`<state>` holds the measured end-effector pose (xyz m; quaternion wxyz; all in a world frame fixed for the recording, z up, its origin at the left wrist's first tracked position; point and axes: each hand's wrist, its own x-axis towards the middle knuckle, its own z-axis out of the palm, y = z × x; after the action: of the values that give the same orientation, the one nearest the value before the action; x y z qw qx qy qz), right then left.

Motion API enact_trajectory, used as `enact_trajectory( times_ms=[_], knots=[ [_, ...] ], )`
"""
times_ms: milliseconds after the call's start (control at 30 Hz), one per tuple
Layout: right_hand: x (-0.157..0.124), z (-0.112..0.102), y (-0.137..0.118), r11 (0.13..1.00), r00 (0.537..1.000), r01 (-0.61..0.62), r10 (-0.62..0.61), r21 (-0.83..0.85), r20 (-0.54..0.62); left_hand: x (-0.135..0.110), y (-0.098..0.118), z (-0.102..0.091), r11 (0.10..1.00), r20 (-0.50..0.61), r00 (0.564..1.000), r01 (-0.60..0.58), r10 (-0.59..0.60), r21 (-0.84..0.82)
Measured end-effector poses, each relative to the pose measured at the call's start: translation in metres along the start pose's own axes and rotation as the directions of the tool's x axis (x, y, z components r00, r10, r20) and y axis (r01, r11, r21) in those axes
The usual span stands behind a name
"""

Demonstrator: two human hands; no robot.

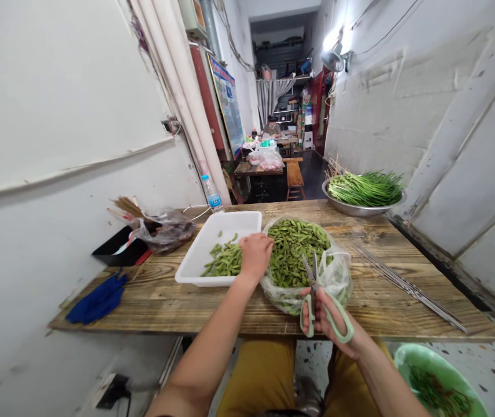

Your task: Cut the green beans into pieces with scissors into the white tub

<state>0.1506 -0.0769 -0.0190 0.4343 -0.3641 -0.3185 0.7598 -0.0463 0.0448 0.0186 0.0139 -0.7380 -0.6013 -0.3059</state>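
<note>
Forearms (pixel 206 353) are stretched toward the bag (pixel 337 275) of pods (pixel 297 249). At its near side, parted scissors (pixel 313 284) are gripped by fingers of the right hand (pixel 320 321). Trimming seems in hand, a pod needed between the blades. Whether anything is pinched by the left hand (pixel 256 255), between bag and tray (pixel 219 281), cannot be told. Right of the bag, a basin (pixel 423 352) is cut off.

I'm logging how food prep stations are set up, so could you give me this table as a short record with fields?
Left hand: between the white tray and the plastic bag; grip unclear
Right hand: holding scissors, blades apart
Tray contents: some green pods
Bag contents: many more pods
Behind tray: water bottle
Right side of table: metal skewers; farther back, a metal bowl of long green stalks
Floor, right: green basin holding greens
</note>
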Motion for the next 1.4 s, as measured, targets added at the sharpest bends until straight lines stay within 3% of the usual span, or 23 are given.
enact_trajectory(
  times_ms=[67, 133, 233, 300, 367, 433, 533, 767, 933, 1033, 1133, 1200, 1300, 1400],
  knots=[
    [-0.001, -0.001, 0.000, 1.000, 0.999, 0.005, -0.006, -0.031, -0.032, 0.009, 0.015, 0.018, 0.998, 0.166, 0.984, -0.062, 0.057, 0.022],
    [-0.002, -0.001, 0.000, 0.998, 0.998, 0.014, -0.018, -0.063, -0.056, 0.015, 0.025, 0.035, 0.998, 0.245, 0.969, -0.029, 0.013, 0.064],
    [-0.005, 0.000, 0.000, 0.994, 0.996, 0.016, -0.025, -0.110, -0.085, 0.017, 0.026, 0.050, 0.999, 0.254, 0.966, 0.038, -0.046, 0.035],
    [-0.005, 0.001, 0.000, 0.986, 0.994, 0.013, -0.030, -0.164, -0.104, 0.013, 0.023, 0.052, 0.990, 0.245, 0.967, 0.094, -0.066, -0.104],
    [-0.004, 0.001, 0.000, 0.967, 0.991, 0.021, -0.054, -0.254, -0.125, 0.007, 0.020, 0.049, 0.920, 0.299, 0.951, 0.187, -0.081, -0.344],
    [-0.002, 0.001, 0.002, 0.933, 0.985, 0.036, -0.094, -0.358, -0.144, -0.002, 0.021, 0.042, 0.760, 0.404, 0.914, 0.298, -0.052, -0.578],
    [0.001, 0.000, 0.004, 0.883, 0.979, 0.061, -0.144, -0.465, -0.146, -0.016, 0.026, 0.028, 0.561, 0.487, 0.873, 0.401, 0.005, -0.724],
    [0.000, 0.003, 0.001, 0.857, 0.981, 0.085, -0.160, -0.508, -0.107, -0.033, 0.034, 0.006, 0.588, 0.508, 0.859, 0.377, 0.068, -0.716],
    [0.002, 0.000, 0.000, 0.832, 0.981, 0.037, -0.137, -0.553, -0.140, -0.032, 0.031, 0.006, 0.512, 0.557, 0.827, 0.444, 0.082, -0.735],
    [0.002, 0.001, 0.000, 0.867, 0.977, 0.053, -0.148, -0.495, -0.155, -0.031, 0.030, 0.006, 0.361, 0.595, 0.802, 0.544, 0.039, -0.757],
    [0.000, 0.004, 0.000, 0.944, 0.983, 0.078, -0.127, -0.321, -0.134, -0.031, 0.031, 0.006, 0.089, 0.636, 0.771, 0.636, -0.029, -0.767],
    [-0.003, 0.006, 0.000, 0.978, 0.994, 0.056, -0.074, -0.201, -0.083, -0.031, 0.034, 0.007, -0.041, 0.644, 0.763, 0.643, -0.058, -0.765],
    [-0.004, 0.007, 0.001, 0.993, 1.000, 0.027, -0.028, -0.118, -0.005, -0.031, 0.039, 0.012, -0.042, 0.554, 0.810, 0.557, -0.193, -0.829],
    [-0.003, 0.005, 0.003, 0.990, 0.999, 0.029, -0.034, -0.140, -0.034, -0.031, 0.044, 0.015, -0.061, 0.486, 0.828, 0.490, -0.279, -0.869]
  ],
)
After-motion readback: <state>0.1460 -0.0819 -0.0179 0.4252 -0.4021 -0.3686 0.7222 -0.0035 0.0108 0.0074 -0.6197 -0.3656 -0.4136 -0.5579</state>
